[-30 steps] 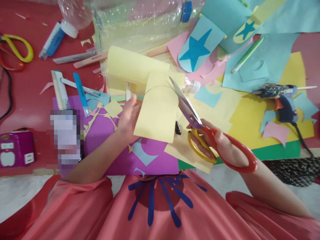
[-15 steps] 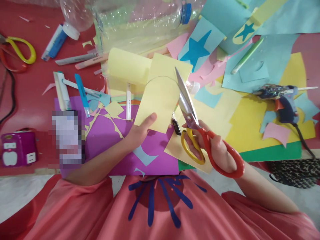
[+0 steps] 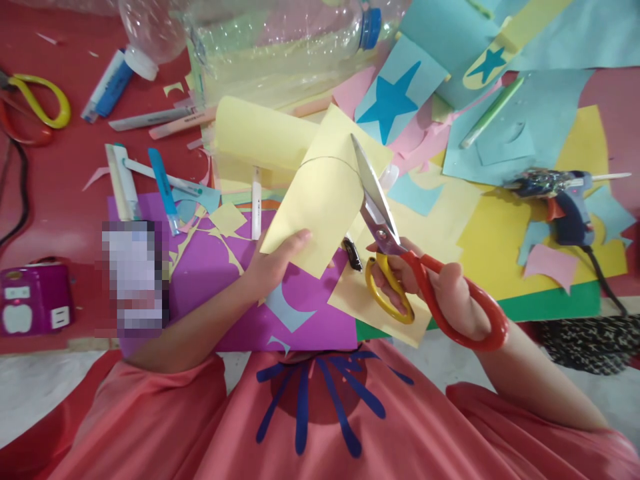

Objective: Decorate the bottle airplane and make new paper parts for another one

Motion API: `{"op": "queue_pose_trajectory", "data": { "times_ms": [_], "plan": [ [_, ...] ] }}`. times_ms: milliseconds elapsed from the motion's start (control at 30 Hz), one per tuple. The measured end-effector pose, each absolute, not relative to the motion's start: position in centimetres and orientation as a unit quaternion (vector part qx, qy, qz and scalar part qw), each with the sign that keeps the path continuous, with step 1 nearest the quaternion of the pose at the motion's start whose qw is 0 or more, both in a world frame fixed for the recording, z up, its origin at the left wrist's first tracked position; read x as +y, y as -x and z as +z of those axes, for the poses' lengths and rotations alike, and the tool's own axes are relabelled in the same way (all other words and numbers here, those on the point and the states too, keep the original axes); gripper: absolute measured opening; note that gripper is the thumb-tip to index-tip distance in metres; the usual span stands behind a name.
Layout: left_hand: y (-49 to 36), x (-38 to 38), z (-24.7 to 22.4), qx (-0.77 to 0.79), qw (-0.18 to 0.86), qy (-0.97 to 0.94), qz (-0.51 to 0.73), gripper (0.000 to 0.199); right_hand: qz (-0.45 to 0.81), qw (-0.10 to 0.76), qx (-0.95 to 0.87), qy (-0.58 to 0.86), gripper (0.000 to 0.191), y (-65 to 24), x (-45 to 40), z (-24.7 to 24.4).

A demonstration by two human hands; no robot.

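Note:
My left hand pinches the lower left edge of a pale yellow paper, thumb on top. A curved pencil line crosses the paper's upper part. My right hand has its fingers through the red and yellow handles of large scissors. The scissor blades point up and lie at the paper's right edge, near the end of the curved line. Beneath the paper is a purple sheet. A small black item lies between the paper and the scissor handles.
Clear plastic bottles lie at the back. Markers, a phone and a purple sharpener are on the left. A glue gun rests on yellow paper at right. Blue star cutouts sit behind the scissors.
The held paper has tilted clockwise, its lower end swinging left and its top right. The scissor handles have spread a little wider, with the red one moving right.

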State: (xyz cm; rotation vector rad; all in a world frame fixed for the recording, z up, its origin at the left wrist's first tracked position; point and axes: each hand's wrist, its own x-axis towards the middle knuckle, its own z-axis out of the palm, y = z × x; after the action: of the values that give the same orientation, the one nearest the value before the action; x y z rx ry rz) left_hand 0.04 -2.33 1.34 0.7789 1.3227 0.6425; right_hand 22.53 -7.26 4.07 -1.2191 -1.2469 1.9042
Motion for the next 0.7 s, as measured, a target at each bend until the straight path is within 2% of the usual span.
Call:
{"op": "queue_pose_trajectory", "data": {
  "times_ms": [100, 400, 533, 700],
  "plan": [
    [-0.3, -2.1, 2.0, 0.593, 0.672, -0.349, 0.273, 0.058, 0.698, 0.285, -0.466, 0.463, 0.073, -22.3, -7.3, 4.1],
    [0.0, -1.5, 1.7, 0.514, 0.723, -0.349, 0.301, 0.040, 0.703, 0.297, -0.450, 0.463, 0.070, -22.9, -8.1, 3.4],
    [0.5, -1.1, 0.9, 0.493, 0.736, -0.350, 0.305, 0.038, 0.714, 0.302, -0.441, 0.452, 0.063, -23.0, -8.2, 3.2],
    [0.8, -0.7, 1.0, 0.498, 0.725, -0.377, 0.291, 0.039, 0.699, 0.309, -0.461, 0.451, 0.063, -23.2, -8.3, 3.1]
  ]
}}
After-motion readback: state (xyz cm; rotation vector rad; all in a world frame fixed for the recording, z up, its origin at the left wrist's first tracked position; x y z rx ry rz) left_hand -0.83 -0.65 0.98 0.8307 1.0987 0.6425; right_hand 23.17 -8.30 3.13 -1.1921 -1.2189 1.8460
